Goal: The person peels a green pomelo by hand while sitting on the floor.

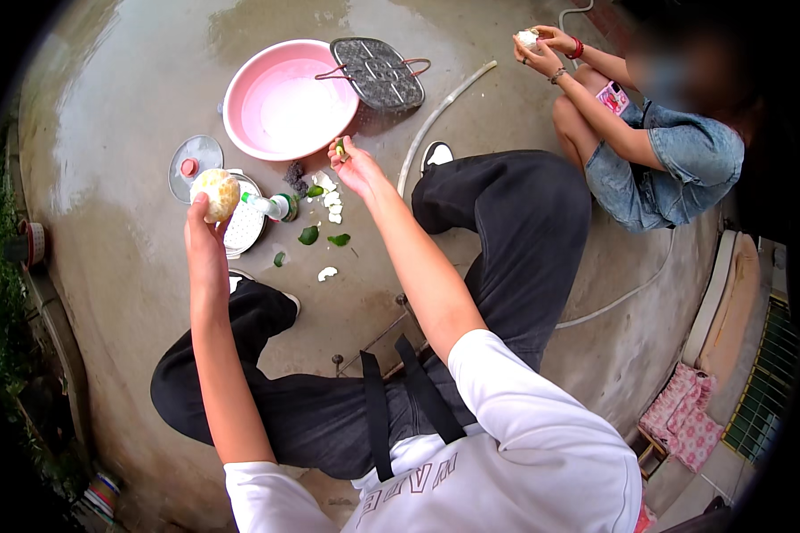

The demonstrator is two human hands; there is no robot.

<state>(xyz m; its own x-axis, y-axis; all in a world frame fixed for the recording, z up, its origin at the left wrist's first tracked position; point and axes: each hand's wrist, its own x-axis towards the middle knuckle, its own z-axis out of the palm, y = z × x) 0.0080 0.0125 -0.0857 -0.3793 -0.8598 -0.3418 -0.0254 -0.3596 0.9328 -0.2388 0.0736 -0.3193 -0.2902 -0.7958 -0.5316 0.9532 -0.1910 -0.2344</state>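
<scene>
My left hand (203,223) holds up a peeled citrus fruit (217,190), pale yellow with bits of white pith. In my right hand (359,170), a small piece of green peel (341,150) is pinched between the fingers. Pieces of green peel (309,235) and white-sided peel (327,273) lie scattered on the concrete floor below. Beneath the fruit, partly covered by it, is a white perforated strainer (245,223). A white spray bottle with a green nozzle (275,207) leans or lies at the strainer's right side.
A pink basin (235,126) holds water. Against its right rim rests a dark rectangular pan (380,73) with two handles. Nearby are a clear lid (177,173), a dark scrubber (296,176) and a hose (440,112). At right, a squatting person holds a whitish fruit (528,40).
</scene>
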